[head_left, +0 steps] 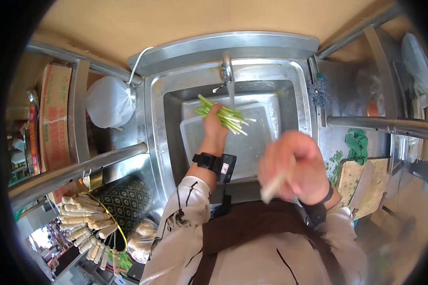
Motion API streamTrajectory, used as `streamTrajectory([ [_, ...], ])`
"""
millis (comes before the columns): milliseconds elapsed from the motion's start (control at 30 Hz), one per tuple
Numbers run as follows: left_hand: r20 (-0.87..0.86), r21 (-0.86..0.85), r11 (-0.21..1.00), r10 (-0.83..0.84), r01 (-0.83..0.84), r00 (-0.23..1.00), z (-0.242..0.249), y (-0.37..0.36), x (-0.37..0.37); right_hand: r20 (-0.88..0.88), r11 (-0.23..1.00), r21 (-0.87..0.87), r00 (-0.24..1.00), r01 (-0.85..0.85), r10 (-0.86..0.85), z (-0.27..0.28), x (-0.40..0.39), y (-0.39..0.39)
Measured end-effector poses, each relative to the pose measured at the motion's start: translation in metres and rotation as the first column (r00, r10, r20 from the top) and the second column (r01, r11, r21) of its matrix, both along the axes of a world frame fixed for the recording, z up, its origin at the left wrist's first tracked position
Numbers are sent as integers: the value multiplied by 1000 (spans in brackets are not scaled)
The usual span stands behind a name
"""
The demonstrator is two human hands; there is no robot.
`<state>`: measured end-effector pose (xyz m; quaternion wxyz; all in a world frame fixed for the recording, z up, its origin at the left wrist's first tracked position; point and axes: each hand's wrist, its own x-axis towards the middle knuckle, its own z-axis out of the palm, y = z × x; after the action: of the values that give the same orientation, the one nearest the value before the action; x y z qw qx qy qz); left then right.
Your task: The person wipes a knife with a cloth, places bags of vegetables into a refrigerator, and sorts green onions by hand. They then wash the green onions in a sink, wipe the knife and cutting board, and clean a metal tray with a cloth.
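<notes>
My left hand (215,124) is closed around a bunch of thin green stalks (230,118) with pale cut ends, over the steel sink (173,142). The tap (228,71) stands just behind the bunch. Under the stalks, a rectangular translucent-looking tub (252,156) lies in the basin. My right hand (297,164) is raised close to the camera above the sink's right front side, blurred by motion. Its fingers look curled, and a pale, tapered piece (273,187) juts from it; its kind is too smeared to tell.
Left of the sink hang a tied white plastic bag (110,102) and, lower, a patterned container (128,197) with many wooden-handled sticks (88,221). To the right are a blue-grey scrubber (319,92), a green cloth (356,145) and wooden boards (372,185). Metal rails flank both sides.
</notes>
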<state>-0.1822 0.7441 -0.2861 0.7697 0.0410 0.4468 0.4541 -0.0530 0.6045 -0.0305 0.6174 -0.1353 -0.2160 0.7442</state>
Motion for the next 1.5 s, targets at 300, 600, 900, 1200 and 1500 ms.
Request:
streamTrajectory([
  [300,-221,-61,994,80,-96,972,-6,-12,15,-416,918,396,890,-7,186,16,-37,-10],
  [600,-352,258,954,-52,151,935,-13,-30,17,15,880,475,1000,-30,25,-3,-18,3],
  [900,-368,161,962,-148,220,918,-50,-54,8,936,947,-141,350,287,33,-161,9,-41],
  [1200,-699,76,847,-332,526,634,-1,-47,5,945,956,-293,160,17,286,-180,10,-46],
  [1500,-708,257,879,-112,402,697,11,-66,-47,975,976,-204,-72,73,210,-194,23,-27],
])
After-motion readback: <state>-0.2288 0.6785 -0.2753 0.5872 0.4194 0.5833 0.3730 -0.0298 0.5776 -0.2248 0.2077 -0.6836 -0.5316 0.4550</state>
